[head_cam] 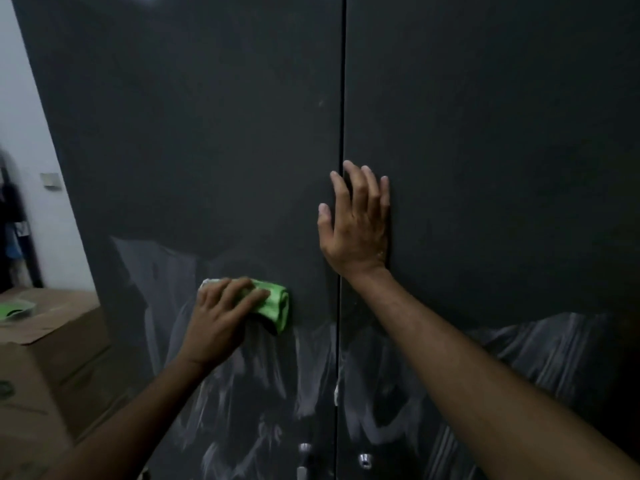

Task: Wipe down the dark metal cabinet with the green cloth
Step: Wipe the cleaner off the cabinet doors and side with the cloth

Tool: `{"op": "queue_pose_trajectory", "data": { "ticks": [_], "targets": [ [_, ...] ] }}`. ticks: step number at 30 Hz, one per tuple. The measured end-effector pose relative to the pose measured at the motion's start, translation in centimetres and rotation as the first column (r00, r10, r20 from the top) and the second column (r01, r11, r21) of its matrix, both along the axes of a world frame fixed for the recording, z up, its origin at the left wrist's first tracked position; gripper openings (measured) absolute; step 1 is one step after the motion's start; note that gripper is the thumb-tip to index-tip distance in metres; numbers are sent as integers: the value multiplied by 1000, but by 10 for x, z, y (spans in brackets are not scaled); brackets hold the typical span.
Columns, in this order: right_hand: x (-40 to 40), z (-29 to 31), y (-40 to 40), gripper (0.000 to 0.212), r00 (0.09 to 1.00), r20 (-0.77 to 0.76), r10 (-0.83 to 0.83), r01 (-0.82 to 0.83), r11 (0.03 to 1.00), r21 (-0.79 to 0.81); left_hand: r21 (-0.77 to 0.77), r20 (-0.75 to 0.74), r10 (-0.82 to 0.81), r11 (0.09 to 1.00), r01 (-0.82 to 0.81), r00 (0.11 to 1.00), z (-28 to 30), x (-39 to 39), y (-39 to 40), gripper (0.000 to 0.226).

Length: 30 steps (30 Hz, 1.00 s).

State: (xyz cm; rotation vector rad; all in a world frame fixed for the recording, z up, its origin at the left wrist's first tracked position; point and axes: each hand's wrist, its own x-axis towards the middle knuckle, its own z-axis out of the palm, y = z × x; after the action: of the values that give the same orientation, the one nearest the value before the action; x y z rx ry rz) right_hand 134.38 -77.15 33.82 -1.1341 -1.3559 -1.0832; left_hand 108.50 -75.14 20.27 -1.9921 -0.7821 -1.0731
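The left hand (221,317) presses the bunched green cloth (273,304) against the left door of the dark metal cabinet (207,133), fingers curled over the wad, while the right hand (356,223) lies flat with straight fingers across the seam (341,98) between the doors, bracing them. Wiping looks to be mid-course: pale streaks (242,393) cover the lower panels around the knobs (365,459), the upper part looks dry and matt, so the next pass likely calls for carrying the cloth upward with steady pressure
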Motion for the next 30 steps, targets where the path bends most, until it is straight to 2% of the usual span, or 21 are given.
{"op": "queue_pose_trajectory", "data": {
  "ticks": [3,5,7,10,12,15,19,21,24,25,27,30],
  "targets": [
    [-10,-3,2,51,998,-50,-48,50,999,22,-12,253,-37,999,42,967,52,21,7,49],
    [-17,-3,4,51,994,-92,-58,61,998,23,9,323,-67,998,67,944,66,52,11,54],
    [-19,-4,6,51,992,-106,-66,69,997,20,64,204,-109,993,98,973,50,68,11,56],
    [-18,-5,7,52,991,-85,-101,103,995,19,80,-107,-128,987,137,986,9,31,15,48],
    [-18,-6,9,53,990,-79,-119,121,992,21,51,-173,-95,993,105,980,-5,-7,16,50],
    [-20,-6,10,54,985,-92,-150,153,987,37,13,-82,-92,996,93,992,19,-37,23,51],
    [-20,-8,11,55,980,-86,-181,185,982,44,23,224,-123,992,120,967,75,2,30,50],
    [-20,-8,11,55,979,-78,-188,191,981,43,39,175,-166,986,162,970,69,22,26,53],
    [-20,-8,11,55,977,-70,-201,204,978,37,52,-157,-175,981,185,972,28,-5,26,51],
    [-20,-8,12,55,977,-69,-200,203,978,38,28,-215,-152,987,161,965,17,-26,26,50],
    [-20,-9,13,55,977,-75,-199,203,978,41,-12,-211,-108,994,108,972,11,-67,27,50],
    [-20,-8,15,55,975,-78,-210,213,976,36,-50,-9,-52,997,51,999,47,-95,32,44]
  ]
}}
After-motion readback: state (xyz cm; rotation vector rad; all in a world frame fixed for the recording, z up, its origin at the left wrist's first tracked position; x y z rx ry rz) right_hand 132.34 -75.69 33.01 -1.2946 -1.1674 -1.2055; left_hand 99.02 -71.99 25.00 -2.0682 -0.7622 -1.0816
